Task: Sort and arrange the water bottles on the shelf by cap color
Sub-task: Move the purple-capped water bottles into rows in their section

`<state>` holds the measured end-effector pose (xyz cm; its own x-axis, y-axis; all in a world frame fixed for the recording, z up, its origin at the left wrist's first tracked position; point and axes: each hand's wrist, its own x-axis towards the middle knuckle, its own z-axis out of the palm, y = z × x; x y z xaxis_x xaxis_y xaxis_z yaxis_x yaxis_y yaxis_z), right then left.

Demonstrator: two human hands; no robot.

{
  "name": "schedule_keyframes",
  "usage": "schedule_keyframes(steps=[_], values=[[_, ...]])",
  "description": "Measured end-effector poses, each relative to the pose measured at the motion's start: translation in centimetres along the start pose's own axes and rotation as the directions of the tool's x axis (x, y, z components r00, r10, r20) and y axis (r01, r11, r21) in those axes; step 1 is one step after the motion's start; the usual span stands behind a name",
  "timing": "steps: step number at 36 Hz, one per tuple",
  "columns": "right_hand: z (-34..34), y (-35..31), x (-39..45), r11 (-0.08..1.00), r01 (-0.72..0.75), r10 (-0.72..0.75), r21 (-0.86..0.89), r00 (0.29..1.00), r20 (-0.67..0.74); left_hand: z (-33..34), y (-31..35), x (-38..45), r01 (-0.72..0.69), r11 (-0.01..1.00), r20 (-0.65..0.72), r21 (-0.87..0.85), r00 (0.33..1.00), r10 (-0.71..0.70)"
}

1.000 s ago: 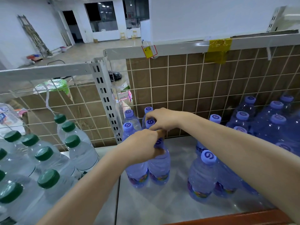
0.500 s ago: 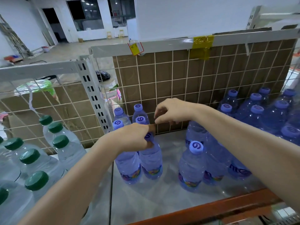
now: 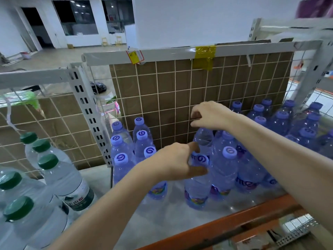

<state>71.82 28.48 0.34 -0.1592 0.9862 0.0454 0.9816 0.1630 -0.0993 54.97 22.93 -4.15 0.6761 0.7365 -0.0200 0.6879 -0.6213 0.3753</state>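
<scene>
On the shelf (image 3: 167, 219) in front of you, seen from the head camera, your left hand (image 3: 177, 162) has its thumb and fingers curled round the neck of a purple-capped bottle (image 3: 197, 188), whose cap (image 3: 202, 159) shows just right of your thumb. Your right hand (image 3: 210, 115) sits farther back, fingers curled down over the top of another purple bottle (image 3: 204, 137); its cap is hidden under the hand, so you cannot tell how firmly it is pinched. Just right of the bottle your left hand holds stands one more bottle with a purple cap (image 3: 229, 152), touching it.

A cluster of six purple-capped bottles (image 3: 126, 147) stands at the left end of this bay, against the perforated upright post (image 3: 90, 112). Many more purple-capped bottles (image 3: 288, 123) fill the back right corner by the wire grid panel (image 3: 171, 91) with brown cardboard behind it. Left of the post, in the neighbouring bay, stand clear bottles with green caps (image 3: 47, 160).

The purple caps carry a white swirl mark. Purple labels show white letters, partly "nte", the rest hidden. The nearest green-capped bottle has a white and green label with characters too small to read. A red-and-yellow tag (image 3: 135, 55) and yellow tape (image 3: 205, 53) hang on the top rail (image 3: 171, 53); their writing is illegible
</scene>
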Motion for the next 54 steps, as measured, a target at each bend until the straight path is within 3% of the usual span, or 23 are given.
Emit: schedule_keyframes(steps=[3,10,17,26,38,54], values=[[0.1,0.9,0.3,0.991,-0.069,0.081,-0.117,0.991,0.106,0.7,0.9,0.3,-0.025,0.999,0.011,0.025,1.000,0.025],[1.7,1.3,1.4,0.978,-0.109,0.159,-0.180,0.941,0.297,0.7,0.9,1.0,-0.039,0.996,0.069,0.085,0.997,0.033],[2.2,1.0,3.5,1.000,0.018,-0.013,-0.023,0.977,0.213,-0.5,0.2,1.4,-0.001,0.993,0.066,0.122,0.998,-0.007],[2.7,-1.5,6.6,0.983,0.150,-0.169,0.106,0.965,0.199,-2.3,-1.4,2.3,0.084,0.978,0.026,0.191,0.996,-0.091],[3.7,-3.8,10.9,0.946,0.258,-0.297,0.198,0.932,0.206,-3.6,-4.1,4.8,0.189,0.944,-0.031,0.271,0.982,-0.187],[4.5,-3.6,11.9,0.922,0.255,-0.316,0.292,0.931,0.184,-3.9,-6.3,6.0,0.292,0.939,0.018,0.182,0.954,-0.300]])
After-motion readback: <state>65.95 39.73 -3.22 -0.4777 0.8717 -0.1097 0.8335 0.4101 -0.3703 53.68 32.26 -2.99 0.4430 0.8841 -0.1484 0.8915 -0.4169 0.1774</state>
